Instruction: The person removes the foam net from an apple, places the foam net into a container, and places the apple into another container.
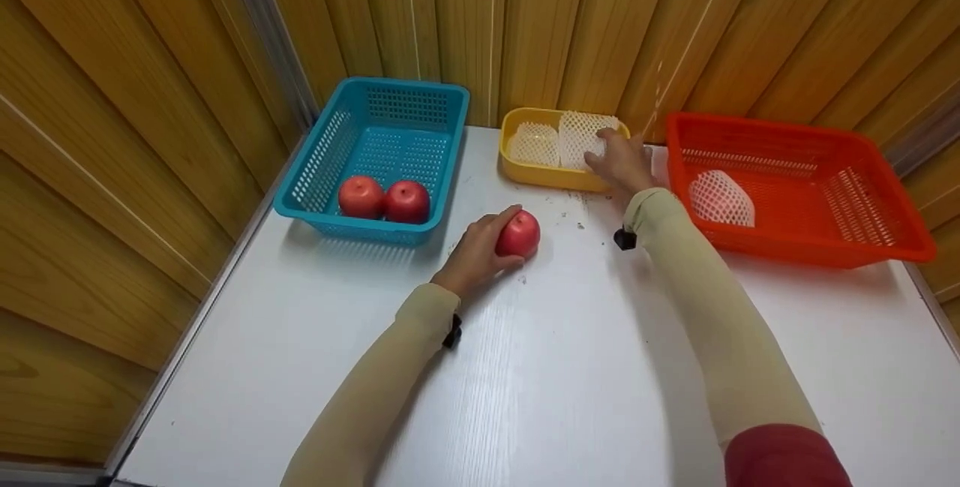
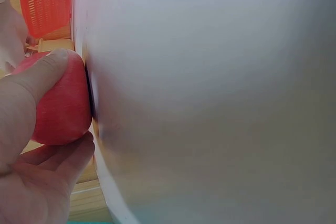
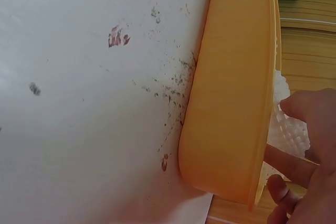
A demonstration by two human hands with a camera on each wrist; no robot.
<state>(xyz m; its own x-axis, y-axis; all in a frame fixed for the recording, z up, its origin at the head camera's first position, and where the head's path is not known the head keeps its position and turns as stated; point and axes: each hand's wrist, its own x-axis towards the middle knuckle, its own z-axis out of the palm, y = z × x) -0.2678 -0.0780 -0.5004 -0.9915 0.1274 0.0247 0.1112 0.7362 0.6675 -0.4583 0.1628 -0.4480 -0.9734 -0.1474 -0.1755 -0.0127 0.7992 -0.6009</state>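
Cupping the red apple (image 1: 523, 234) on the white tabletop (image 1: 540, 397), the left hand (image 1: 476, 247) curls its thumb and fingers round the fruit from the side, leaving its crown bare. The right hand (image 1: 626, 164) reaches over the yellow plastic tub (image 1: 551, 175), thumb and fingers parted about a white foam net (image 1: 580, 140); whether they pinch it firmly I cannot tell.

Drawing one net out cleanly probably calls for a light fingertip grip on its edge and a lift straight up, so that the mesh does not snag on the rim or drag its neighbour (image 1: 534, 143) along. A hard tug could tear the soft strands. The left hand does well to hold the apple gently, since a round, smooth skin may roll or bruise.

The nets are springy, diamond-holed foam; the tub is smooth-walled with rounded corners. Slotted plastic makes up the blue basket (image 1: 352, 226), where two bare, glossy apples (image 1: 407, 202) sit side by side, and the orange-red basket (image 1: 810, 248), which holds an apple sheathed in white mesh (image 1: 720, 198). Dark specks mark the table near the tub.
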